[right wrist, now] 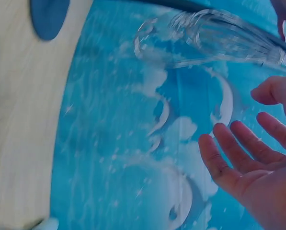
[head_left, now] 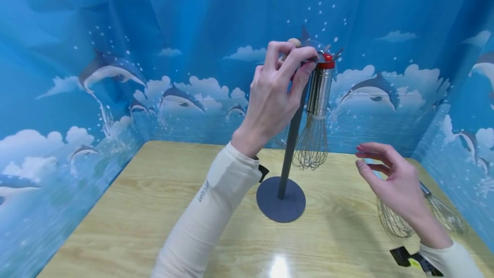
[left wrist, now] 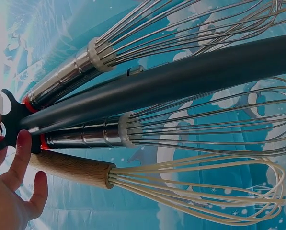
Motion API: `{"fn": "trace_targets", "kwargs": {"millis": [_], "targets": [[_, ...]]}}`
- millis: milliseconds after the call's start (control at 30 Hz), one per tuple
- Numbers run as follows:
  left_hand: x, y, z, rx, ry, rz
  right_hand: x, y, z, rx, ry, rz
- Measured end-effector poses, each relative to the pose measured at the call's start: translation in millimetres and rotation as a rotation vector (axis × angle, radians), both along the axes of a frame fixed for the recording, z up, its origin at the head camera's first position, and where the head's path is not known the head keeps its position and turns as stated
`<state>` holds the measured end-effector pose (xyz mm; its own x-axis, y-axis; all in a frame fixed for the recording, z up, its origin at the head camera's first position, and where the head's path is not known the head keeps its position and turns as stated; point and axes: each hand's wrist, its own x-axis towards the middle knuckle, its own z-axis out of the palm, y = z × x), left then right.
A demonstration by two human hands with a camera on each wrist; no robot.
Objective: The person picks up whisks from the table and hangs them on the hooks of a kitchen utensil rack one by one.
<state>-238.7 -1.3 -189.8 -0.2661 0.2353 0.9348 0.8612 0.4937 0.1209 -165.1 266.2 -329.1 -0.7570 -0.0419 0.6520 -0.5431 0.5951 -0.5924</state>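
A dark stand (head_left: 292,149) with a round base and hooks on top stands on the table. My left hand (head_left: 272,89) pinches its hooked top (left wrist: 11,120) between bent fingers and thumb. Steel whisks (head_left: 323,91) with red ends hang from the hooks, wires downward. In the left wrist view, a whisk with a wooden handle (left wrist: 80,168) and pale wires hangs beside them, close to my fingers. My right hand (head_left: 393,179) is in the air to the right of the stand, fingers loosely bent and apart, holding nothing.
Below and behind my right hand, more wire whisks (head_left: 444,213) lie on the right side of the wooden table (head_left: 154,209). A blue curtain (head_left: 216,20) printed with dolphins and clouds encloses the table at the back and sides.
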Motion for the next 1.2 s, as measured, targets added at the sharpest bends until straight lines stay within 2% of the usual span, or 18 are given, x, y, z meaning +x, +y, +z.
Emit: {"fn": "trace_targets", "kwargs": {"millis": [300,400,533,600,767,833,1067,1200], "targets": [[0.1,-0.3,-0.6,0.003,-0.01,-0.006,4.0,40.8,-21.4,0.134,-0.087,-0.115],[0.1,-0.5,-0.4,0.004,-0.005,-0.007,3.8,53.1,-28.0,0.229,-0.129,-0.147],[-0.3,-0.4,0.6,0.018,0.005,-0.019,1.9,69.7,-38.0,0.417,-0.181,-0.183],[-0.5,-0.3,1.0,0.029,0.013,-0.028,0.7,76.9,-42.4,0.506,-0.266,-0.186],[-0.6,1.6,3.2,0.029,0.054,-0.012,-3.7,95.4,-49.8,0.686,-0.548,-0.174],[-0.3,3.0,4.2,0.021,0.075,0.007,-5.6,102.2,-53.0,0.732,-0.609,-0.172],[1.9,6.8,5.4,0.012,0.103,0.063,-9.5,113.4,-70.1,0.767,-0.798,-0.121],[3.3,8.3,5.8,-0.005,0.092,0.077,-11.2,112.1,-76.3,0.741,-0.844,-0.079]]}}
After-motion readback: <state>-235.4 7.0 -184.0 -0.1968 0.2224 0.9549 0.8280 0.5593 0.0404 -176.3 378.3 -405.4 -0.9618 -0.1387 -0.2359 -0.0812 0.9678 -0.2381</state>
